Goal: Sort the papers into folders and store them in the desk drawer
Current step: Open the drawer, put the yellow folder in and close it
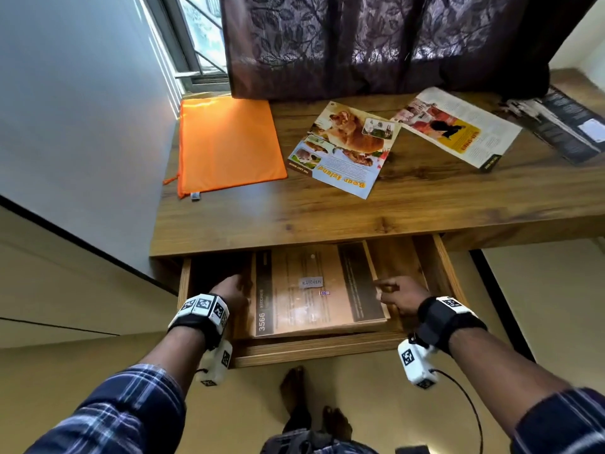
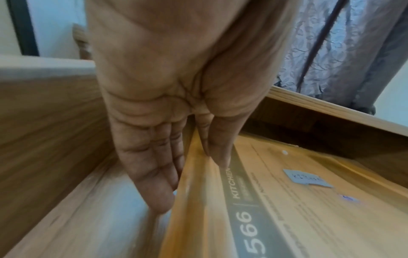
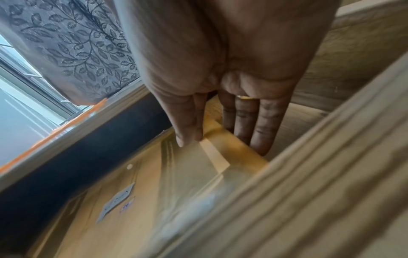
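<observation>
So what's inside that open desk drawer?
The drawer holds a translucent amber folder labelled KITCHEN, papers showing through it. The left hand and right hand hold its edges. Anything beneath the folder is hidden.

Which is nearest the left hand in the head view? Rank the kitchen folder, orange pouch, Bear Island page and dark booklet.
From the left hand:
1. Kitchen folder, in the drawer, at its fingers.
2. Orange pouch, desk's back left.
3. Bear Island page, desk middle.
4. Dark booklet, far right.
</observation>
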Demonstrator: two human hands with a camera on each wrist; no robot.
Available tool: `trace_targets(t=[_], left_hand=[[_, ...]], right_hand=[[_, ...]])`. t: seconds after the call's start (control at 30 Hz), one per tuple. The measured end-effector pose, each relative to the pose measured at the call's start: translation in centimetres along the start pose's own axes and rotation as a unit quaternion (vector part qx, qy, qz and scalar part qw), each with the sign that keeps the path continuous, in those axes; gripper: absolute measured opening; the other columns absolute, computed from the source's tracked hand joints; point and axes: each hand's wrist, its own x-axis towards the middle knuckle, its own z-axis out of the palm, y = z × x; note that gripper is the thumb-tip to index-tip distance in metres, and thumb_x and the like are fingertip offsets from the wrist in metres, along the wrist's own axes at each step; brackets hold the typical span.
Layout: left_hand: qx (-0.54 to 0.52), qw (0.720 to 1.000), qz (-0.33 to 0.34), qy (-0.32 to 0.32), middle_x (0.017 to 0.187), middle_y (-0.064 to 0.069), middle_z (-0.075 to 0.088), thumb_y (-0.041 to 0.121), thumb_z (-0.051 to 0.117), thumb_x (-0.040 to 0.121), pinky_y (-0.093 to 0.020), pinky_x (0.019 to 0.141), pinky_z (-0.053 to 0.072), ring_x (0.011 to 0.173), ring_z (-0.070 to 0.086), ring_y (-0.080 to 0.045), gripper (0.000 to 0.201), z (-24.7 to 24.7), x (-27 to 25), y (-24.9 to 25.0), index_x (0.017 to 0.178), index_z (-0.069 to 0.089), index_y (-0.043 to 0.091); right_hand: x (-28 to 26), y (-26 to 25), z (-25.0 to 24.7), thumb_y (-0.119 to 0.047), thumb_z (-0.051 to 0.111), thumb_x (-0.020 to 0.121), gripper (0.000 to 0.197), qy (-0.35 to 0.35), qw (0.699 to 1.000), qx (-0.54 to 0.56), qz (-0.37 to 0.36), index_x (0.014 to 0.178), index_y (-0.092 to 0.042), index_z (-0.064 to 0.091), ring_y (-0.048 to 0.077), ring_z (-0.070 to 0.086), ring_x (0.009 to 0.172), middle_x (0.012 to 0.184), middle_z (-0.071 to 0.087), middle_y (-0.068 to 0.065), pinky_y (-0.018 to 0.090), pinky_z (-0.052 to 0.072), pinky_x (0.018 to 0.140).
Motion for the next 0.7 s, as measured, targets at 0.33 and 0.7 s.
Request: trace_targets(t=[0.33, 0.7], left_hand=[[0.143, 0.987, 0.072, -0.013, 0.120, -0.001, 0.067, 0.028, 0.069, 0.088, -0.035, 0.091, 0.054, 0.104, 0.064, -0.018, 0.038, -0.4, -2.5, 3.4, 0.126, 0.061, 0.024], [0.231, 0.929, 0.273, -0.099, 0.119, 0.007, 0.064, 0.028, 0.065, 0.092, -0.029, 0.090, 0.056, 0.102, 0.064, -0.011, 0.033, 6.1, -10.5, 4.6, 0.125, 0.061, 0.032]], right_hand=[[-0.4, -1.2, -0.6, -0.015, 0.072, 0.088, 0.049, 0.005, 0.992, -0.123, 0.001, 0.134, -0.007, 0.058, 0.019, 0.060, 0.111, 0.137, 0.059, 0.011, 0.021, 0.050, 0.082], [-8.6, -2.1, 4.1, -0.028, 0.073, 0.087, 0.035, -0.136, 0.919, -0.323, -0.178, 0.121, -0.027, 0.067, 0.003, 0.064, 0.108, 0.119, 0.069, -0.008, 0.026, 0.053, 0.093]])
